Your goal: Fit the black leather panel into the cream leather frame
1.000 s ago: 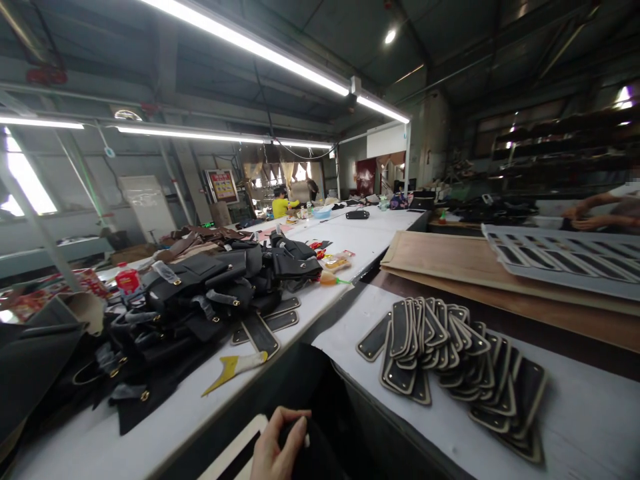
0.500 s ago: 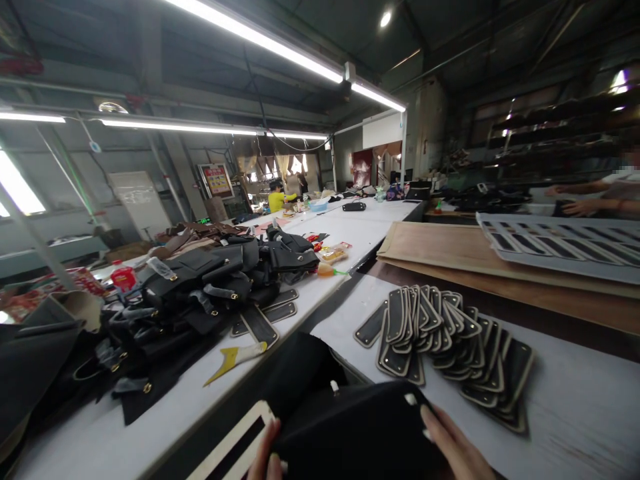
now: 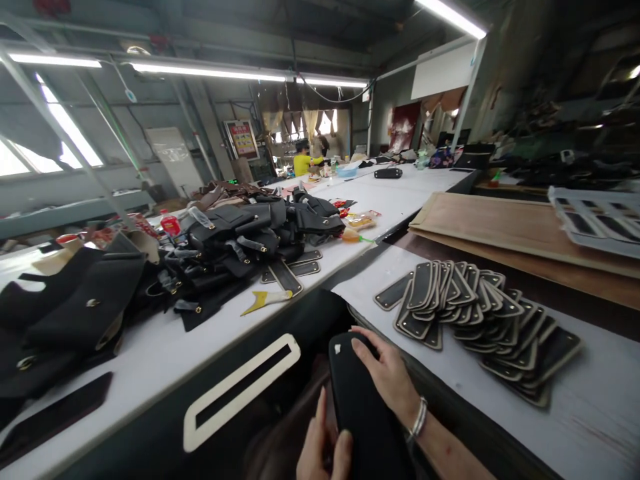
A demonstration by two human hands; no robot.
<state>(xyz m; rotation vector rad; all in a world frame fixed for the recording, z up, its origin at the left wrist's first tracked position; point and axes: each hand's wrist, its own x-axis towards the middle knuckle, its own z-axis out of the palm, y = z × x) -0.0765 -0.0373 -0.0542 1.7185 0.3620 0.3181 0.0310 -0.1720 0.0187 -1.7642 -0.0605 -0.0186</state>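
A long black bag piece (image 3: 350, 387) with a rounded end and a small white tab near its tip is between my hands, at the bottom middle. My right hand (image 3: 387, 377) wraps its upper right side, with thumb on top and fingers over the far edge; a bracelet circles the wrist. My left hand (image 3: 323, 440) grips the lower left edge between thumb and fingers. Left of it, a cream oblong frame (image 3: 193, 427) with a long slot lies on something dark. A pile of black, pale-edged panels with metal studs (image 3: 470, 300) sits to the right.
Black bag parts (image 3: 230, 233) are heaped on the white table (image 3: 165, 373) at left, beside a yellow-and-white tool (image 3: 267, 300). A dark flat slab (image 3: 60, 413) lies nearest. Brown boards (image 3: 500, 227) carry a tray (image 3: 595, 220) at right. A person in yellow (image 3: 303, 163) is far back.
The black bag piece has been turned so its rounded end points away. My right hand has moved onto its upper side. The left hand has left the cream frame's edge. My view has swung left and down.
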